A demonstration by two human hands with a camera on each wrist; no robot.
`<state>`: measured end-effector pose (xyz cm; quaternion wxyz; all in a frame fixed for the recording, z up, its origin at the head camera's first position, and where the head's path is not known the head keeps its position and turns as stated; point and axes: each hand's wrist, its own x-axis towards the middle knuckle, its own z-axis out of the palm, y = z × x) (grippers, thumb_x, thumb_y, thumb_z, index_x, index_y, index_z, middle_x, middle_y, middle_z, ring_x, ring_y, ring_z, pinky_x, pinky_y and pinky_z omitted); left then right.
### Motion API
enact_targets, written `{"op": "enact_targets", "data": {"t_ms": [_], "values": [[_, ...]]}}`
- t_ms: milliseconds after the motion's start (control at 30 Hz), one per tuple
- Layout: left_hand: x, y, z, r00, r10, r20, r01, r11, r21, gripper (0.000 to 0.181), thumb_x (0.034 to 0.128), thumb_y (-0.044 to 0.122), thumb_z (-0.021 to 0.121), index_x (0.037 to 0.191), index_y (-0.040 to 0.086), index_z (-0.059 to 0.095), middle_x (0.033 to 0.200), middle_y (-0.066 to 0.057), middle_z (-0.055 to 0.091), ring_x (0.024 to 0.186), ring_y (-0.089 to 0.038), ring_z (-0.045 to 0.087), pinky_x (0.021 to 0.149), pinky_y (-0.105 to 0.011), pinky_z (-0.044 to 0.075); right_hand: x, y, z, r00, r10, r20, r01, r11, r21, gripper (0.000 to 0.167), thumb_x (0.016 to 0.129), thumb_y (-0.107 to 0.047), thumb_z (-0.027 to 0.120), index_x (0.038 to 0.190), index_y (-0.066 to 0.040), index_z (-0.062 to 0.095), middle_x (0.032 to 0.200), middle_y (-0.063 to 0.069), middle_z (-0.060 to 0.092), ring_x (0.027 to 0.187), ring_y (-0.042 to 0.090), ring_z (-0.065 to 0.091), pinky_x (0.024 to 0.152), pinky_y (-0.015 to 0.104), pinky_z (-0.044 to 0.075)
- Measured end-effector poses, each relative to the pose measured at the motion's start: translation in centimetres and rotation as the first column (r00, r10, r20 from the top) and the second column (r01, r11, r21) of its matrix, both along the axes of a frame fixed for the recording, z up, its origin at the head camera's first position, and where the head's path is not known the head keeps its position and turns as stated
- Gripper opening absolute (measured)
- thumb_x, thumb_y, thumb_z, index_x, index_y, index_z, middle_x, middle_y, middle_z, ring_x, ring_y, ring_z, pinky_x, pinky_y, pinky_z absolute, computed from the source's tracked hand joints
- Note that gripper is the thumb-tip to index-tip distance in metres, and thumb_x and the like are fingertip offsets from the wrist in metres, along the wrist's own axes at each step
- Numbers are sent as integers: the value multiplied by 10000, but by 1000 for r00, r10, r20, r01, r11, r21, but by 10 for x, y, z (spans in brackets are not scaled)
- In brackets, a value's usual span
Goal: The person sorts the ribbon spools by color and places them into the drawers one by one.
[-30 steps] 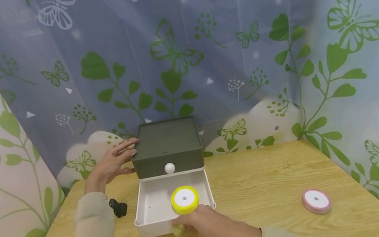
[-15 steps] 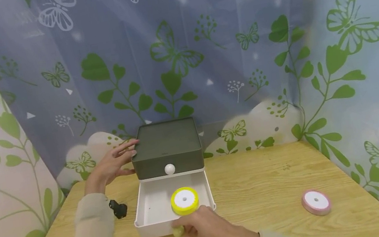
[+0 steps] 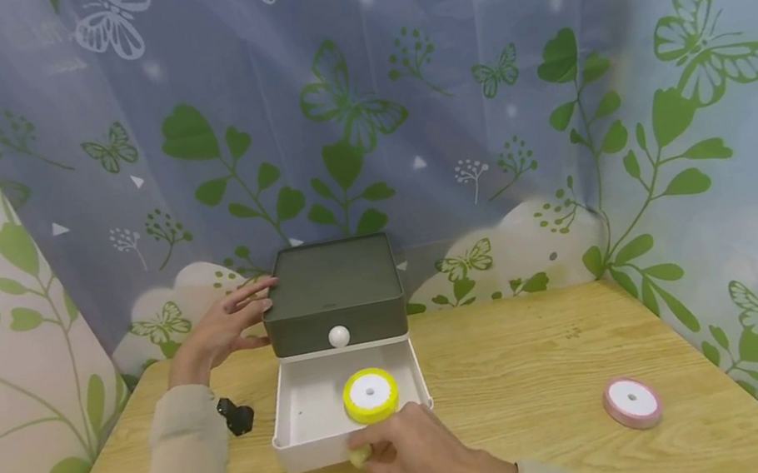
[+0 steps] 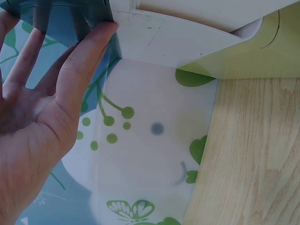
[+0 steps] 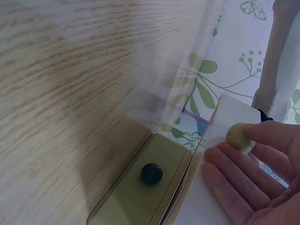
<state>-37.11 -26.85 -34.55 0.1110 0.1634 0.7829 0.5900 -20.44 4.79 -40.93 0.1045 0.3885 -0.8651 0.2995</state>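
A small drawer cabinet with a dark green top unit (image 3: 336,274) stands at the back of the table. Its white drawer (image 3: 317,454) is pulled out and holds a yellow ribbon spool (image 3: 370,393) lying flat on its right side. My left hand (image 3: 222,328) rests against the cabinet's upper left side, fingers extended, as the left wrist view also shows. With thumb and fingers, my right hand (image 3: 426,450) pinches the drawer's pale yellow knob (image 5: 238,137). The right wrist view shows a closed yellow-green drawer (image 5: 136,201) with a dark knob (image 5: 152,174) beside the white one.
A pink ribbon spool (image 3: 632,401) lies on the wooden table (image 3: 519,381) to the right. Near my left forearm sits a small black object (image 3: 236,415). Printed curtains (image 3: 463,196) hang behind the table and along both sides.
The white drawer has shifted very slightly inward, with the yellow spool and my right hand on the knob. My left hand has stayed against the cabinet.
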Motion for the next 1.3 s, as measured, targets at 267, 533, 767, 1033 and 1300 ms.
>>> {"op": "enact_targets", "data": {"t_ms": [267, 533, 767, 1033, 1300], "values": [[1, 0, 1, 1000, 3, -3, -3, 1000, -8, 636, 1084, 344, 548, 1644, 189, 288, 1743, -173, 67, 1569, -527, 105, 1080, -617, 510, -7, -2, 0, 1000, -26, -11, 26, 1000, -10, 240, 840, -53, 829, 1061, -146, 829, 814, -2, 802, 710, -44, 696, 675, 13, 503], [1, 0, 1, 1000, 5, -3, -5, 1000, -7, 641, 1082, 349, 551, 1644, 187, 288, 1744, -169, 59, 1570, -525, 100, 1084, -627, 501, -16, -5, -2, 998, -36, -46, 35, 999, -27, 237, 838, -30, 814, 1057, -122, 829, 789, 12, 799, 701, -27, 702, 663, 68, 549], [0, 0, 0, 1000, -1, -5, 1, 1000, -4, 640, 1081, 345, 554, 1642, 184, 290, 1746, -164, 56, 1569, -527, 104, 1082, -628, 502, -27, -7, -2, 998, -51, -44, 50, 998, -30, 229, 848, -39, 797, 1060, -117, 830, 782, 12, 794, 694, -30, 689, 666, 81, 551], [1, 0, 1, 1000, -5, -7, 5, 1000, -5, 644, 1078, 345, 561, 1642, 189, 292, 1747, -161, 57, 1570, -524, 102, 1089, -642, 489, -43, -11, 0, 997, -51, -58, 50, 998, -27, 219, 853, -46, 812, 1069, -82, 823, 780, 40, 786, 644, -5, 661, 624, 46, 505], [0, -1, -1, 1000, -13, 1, 13, 1000, 10, 637, 1082, 341, 553, 1642, 190, 290, 1745, -166, 57, 1573, -522, 81, 1112, -674, 447, -61, -14, 1, 997, -76, -19, 76, 997, -17, 228, 862, -60, 807, 1089, -82, 820, 763, 32, 784, 601, -35, 595, 574, 42, 457]]}}
